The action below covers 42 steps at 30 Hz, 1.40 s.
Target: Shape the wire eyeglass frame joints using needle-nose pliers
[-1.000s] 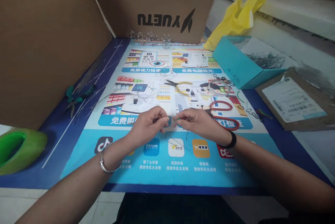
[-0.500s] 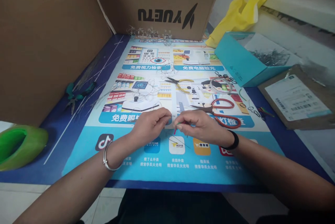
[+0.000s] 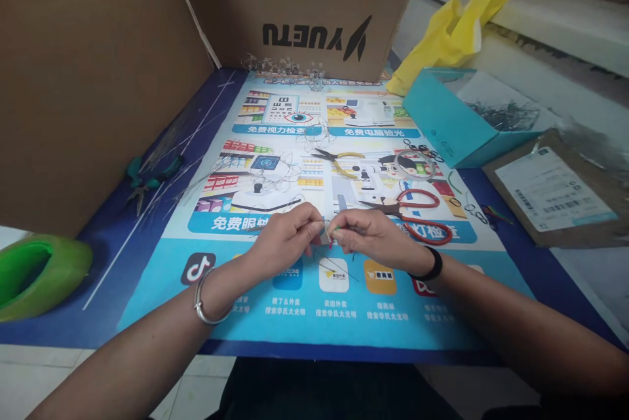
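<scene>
My left hand (image 3: 289, 235) is closed in a pinch above the printed mat, its fingertips on a thin wire (image 3: 325, 231) that spans the small gap between the hands. Close beside it, my right hand (image 3: 371, 235) pinches thin red and green strands (image 3: 331, 242), mostly hidden by the fingers. Below the hands a few dark wire pieces (image 3: 341, 267) lie on the mat. Just beyond the right hand are red-handled scissors (image 3: 417, 215). Farther off lie yellow-handled pliers (image 3: 339, 161), partly open, near loose tangled wire (image 3: 275, 174).
Cardboard walls (image 3: 314, 7) stand at the back and left. A teal box (image 3: 442, 122) of dark wire pieces and a labelled parcel (image 3: 555, 190) sit at right. Green tape (image 3: 44, 276) and teal-handled pliers (image 3: 152, 174) are at left. A yellow bag (image 3: 447, 40) lies behind the box.
My left hand has turned slightly, its lower fingers now showing beneath the thumb. The red strand end shows less below my right fingers. The view has shifted slightly.
</scene>
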### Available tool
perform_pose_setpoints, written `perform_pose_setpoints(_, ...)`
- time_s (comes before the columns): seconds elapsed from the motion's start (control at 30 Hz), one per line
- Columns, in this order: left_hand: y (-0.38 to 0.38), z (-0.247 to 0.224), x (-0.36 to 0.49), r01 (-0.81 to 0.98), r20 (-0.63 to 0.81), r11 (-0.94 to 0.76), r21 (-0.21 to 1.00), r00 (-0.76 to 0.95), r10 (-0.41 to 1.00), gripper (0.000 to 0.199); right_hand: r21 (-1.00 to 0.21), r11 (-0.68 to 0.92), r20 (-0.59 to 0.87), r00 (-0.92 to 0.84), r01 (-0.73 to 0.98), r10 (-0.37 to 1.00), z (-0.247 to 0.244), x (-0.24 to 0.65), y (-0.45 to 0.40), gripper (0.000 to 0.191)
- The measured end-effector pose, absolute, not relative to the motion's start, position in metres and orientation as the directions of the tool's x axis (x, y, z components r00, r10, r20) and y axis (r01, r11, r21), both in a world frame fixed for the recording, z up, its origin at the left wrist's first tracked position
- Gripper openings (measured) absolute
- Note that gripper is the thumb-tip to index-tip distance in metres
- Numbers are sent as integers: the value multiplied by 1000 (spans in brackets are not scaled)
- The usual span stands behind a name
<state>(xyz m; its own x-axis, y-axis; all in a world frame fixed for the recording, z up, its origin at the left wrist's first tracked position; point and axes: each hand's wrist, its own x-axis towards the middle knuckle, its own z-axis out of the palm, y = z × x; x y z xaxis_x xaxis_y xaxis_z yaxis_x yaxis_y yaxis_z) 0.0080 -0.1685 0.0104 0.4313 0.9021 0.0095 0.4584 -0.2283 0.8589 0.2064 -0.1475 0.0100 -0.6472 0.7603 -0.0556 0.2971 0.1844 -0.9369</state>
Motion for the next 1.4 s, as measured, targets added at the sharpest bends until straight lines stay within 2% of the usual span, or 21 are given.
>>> perform_pose_setpoints(0.1, -166, 9, 8, 408, -16, -162, 899, 398, 917, 15, -935, 168, -60, -606, 314, 793, 6, 206, -145, 14)
perform_pose_setpoints(0.17, -165, 8, 6, 404, 20, -179, 897, 366, 930, 18, -905, 221, -27, -568, 363, 822, 10, 208, -145, 13)
perform_pose_setpoints(0.23, -163, 7, 4, 381, 86, -218, 899, 334, 939, 19, -817, 361, 119, -481, 450, 869, 23, 216, -145, 13)
perform_pose_setpoints(0.3, -161, 7, 0, 381, 137, -241, 892, 282, 950, 17, -601, 529, 418, -329, 599, 847, 48, 234, -141, 14)
perform_pose_setpoints(0.33, -160, 7, -1, 382, 177, -265, 885, 251, 952, 15, -450, 559, 567, -261, 696, 781, 63, 247, -136, 16)
perform_pose_setpoints(0.37, -159, 8, -3, 383, 211, -290, 877, 235, 949, 14, -300, 516, 672, -206, 802, 711, 80, 264, -128, 19)
perform_pose_setpoints(0.43, -158, 9, -5, 379, 247, -307, 873, 199, 948, 14, -61, 296, 836, -113, 953, 536, 112, 303, -101, 30)
perform_pose_setpoints(0.5, -157, 10, -6, 347, 212, -257, 902, 162, 964, 14, 42, 36, 834, -55, 998, 549, 136, 343, -67, 52)
perform_pose_setpoints(0.57, -158, 10, -5, 280, 119, -150, 948, 126, 985, 16, 156, -173, 684, 20, 973, 729, 147, 373, -37, 75)
perform_pose_setpoints(0.6, -158, 10, -5, 237, 69, -94, 967, 112, 991, 17, 231, -215, 612, 30, 949, 790, 146, 380, -28, 72)
perform_pose_setpoints(0.63, -158, 10, -5, 194, 29, -48, 980, 98, 995, 18, 249, -211, 594, 23, 945, 804, 142, 381, -23, 64)
perform_pose_setpoints(0.7, -157, 10, -6, 120, 16, -26, 992, 83, 996, 18, 293, -97, 564, -90, 951, 821, 127, 365, -30, 43)
perform_pose_setpoints(0.77, -156, 11, -7, 82, 56, -63, 995, 89, 994, 17, 217, 101, 587, -213, 971, 781, 108, 330, -53, 32)
perform_pose_setpoints(0.8, -155, 12, -8, 77, 80, -87, 993, 100, 992, 16, 113, 221, 563, -246, 969, 789, 99, 309, -68, 31)
perform_pose_setpoints(0.9, -154, 15, -11, 81, 159, -168, 982, 112, 981, 13, -290, 494, 314, -406, 820, 858, 78, 242, -108, 38)
perform_pose_setpoints(0.97, -154, 16, -12, 124, 194, -211, 970, 138, 971, 13, -546, 529, 162, -538, 650, 827, 67, 207, -120, 39)
perform_pose_setpoints(1.03, -154, 17, -13, 159, 234, -261, 952, 171, 957, 13, -770, 457, 85, -639, 445, 764, 58, 183, -123, 39)
perform_pose_setpoints(1.13, -152, 17, -16, 182, 328, -364, 913, 200, 923, 12, -931, 218, -41, -679, 292, 733, 51, 170, -119, 38)
perform_pose_setpoints(1.27, -149, 20, -20, 186, 508, -549, 815, 226, 831, 7, -983, -16, -145, -719, 183, 679, 47, 172, -117, 34)
perform_pose_setpoints(1.4, -149, 20, -20, 176, 527, -586, 791, 290, 799, 8, -980, -128, -198, -725, 151, 660, 43, 173, -121, 26)
